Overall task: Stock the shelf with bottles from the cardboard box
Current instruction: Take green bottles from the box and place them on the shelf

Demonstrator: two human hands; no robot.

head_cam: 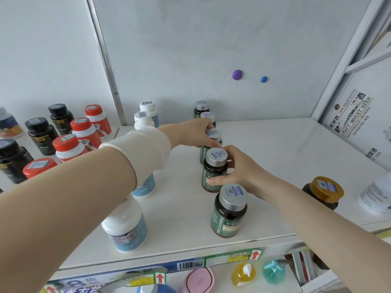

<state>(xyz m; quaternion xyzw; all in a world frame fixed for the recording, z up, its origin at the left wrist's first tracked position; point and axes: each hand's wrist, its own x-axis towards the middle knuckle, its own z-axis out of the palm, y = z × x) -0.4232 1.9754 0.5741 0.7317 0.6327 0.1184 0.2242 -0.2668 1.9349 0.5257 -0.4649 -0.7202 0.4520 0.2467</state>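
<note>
Found on the white shelf [275,161] a single file of five dark bottles with silver caps, running near to far at centre. Noted the nearest bottle [229,212] standing free and upright by the front edge. Observed the second bottle [214,172] upright just beyond it, gripped by the right hand [243,172], thumb across the label and fingers curled round behind the cap. Observed the third bottle [212,134] held by the left hand [190,133], reaching in from the left, with fingers curled on the far side of the cap and thumb on the near side. Cannot tell the contact lower down, hidden by the hand. Recorded the fourth bottle [208,117] and fifth bottle [201,106] upright close behind, near the back panel. Noted a white cuff [146,149] on the left forearm.

Logged left of the file a line of white bottles with blue labels [124,229], partly covered by that forearm. Logged further left red-capped bottles [84,127] and black bottles [40,132]. Found at near right a brown jar with gold lid [323,191]. Found on the back panel a purple magnet [237,75] and a blue magnet [264,79], apart.
</note>
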